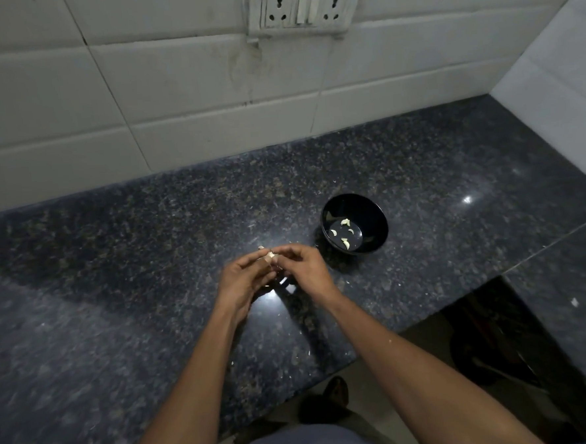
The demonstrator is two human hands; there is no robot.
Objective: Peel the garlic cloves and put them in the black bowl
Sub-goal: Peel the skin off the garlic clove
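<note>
Nearest the person, two bare forearms reach out over the front edge of the dark speckled stone bench (116, 267), which is cut back in a step on the right so the floor and a foot show below. The hands meet above the middle of the bench, a little in from that front edge. The left hand (243, 279) has its fingers curled inward, and its grip closes on a small pale garlic clove (270, 256) pinched at the fingertips. The right hand (303, 267) comes in from the other side with fingers bent too, its thumb and forefinger tips pinching the same clove, so both grips are closed tight on it with no gap visible between the hands. Whether skin is coming loose there is too small to tell. A few pale flecks lie scattered on the bench around and below the hands. Just beyond the right hand, toward the back right of the bench, stands the black bowl (369, 210), upright, with four peeled cloves (345, 222) lying apart on its bottom. Farther back, the bench meets a white tiled wall (174, 91), and high on it sits a socket plate (306, 8).
</note>
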